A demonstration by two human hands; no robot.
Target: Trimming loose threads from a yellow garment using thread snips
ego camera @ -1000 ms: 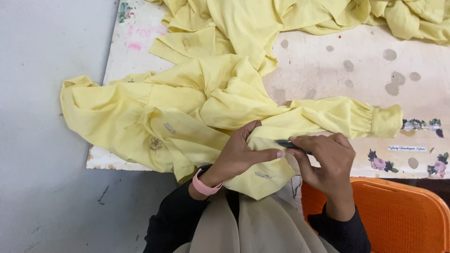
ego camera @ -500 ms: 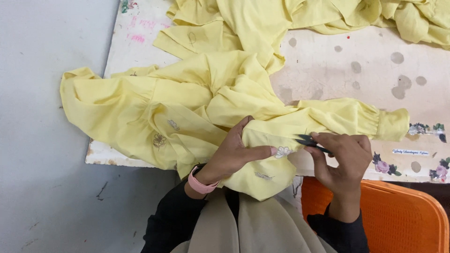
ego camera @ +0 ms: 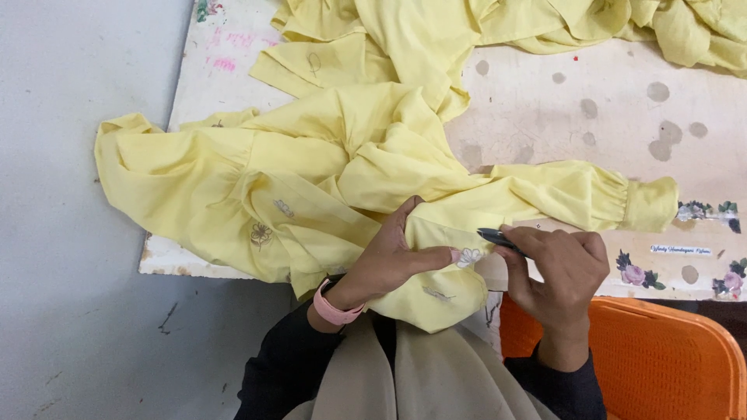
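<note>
A pale yellow garment (ego camera: 311,163) with small embroidered flowers lies bunched across a worn white board (ego camera: 560,109). My left hand (ego camera: 393,253), with a pink band at the wrist, pinches a fold of the fabric by a small flower motif (ego camera: 470,256). My right hand (ego camera: 562,268) holds a small dark tool (ego camera: 498,238), its tip at the fold just right of that flower. One long sleeve (ego camera: 607,194) with a gathered cuff stretches to the right.
More yellow fabric (ego camera: 545,23) is heaped along the board's far edge. An orange plastic chair (ego camera: 661,358) stands at the lower right. A flower-printed strip (ego camera: 700,268) lies on the board's right corner. Grey floor (ego camera: 70,272) fills the left side.
My right hand has shifted right and slightly up with the tool. My left hand has kept its grip on the fold, and the flower motif has come into view between my hands.
</note>
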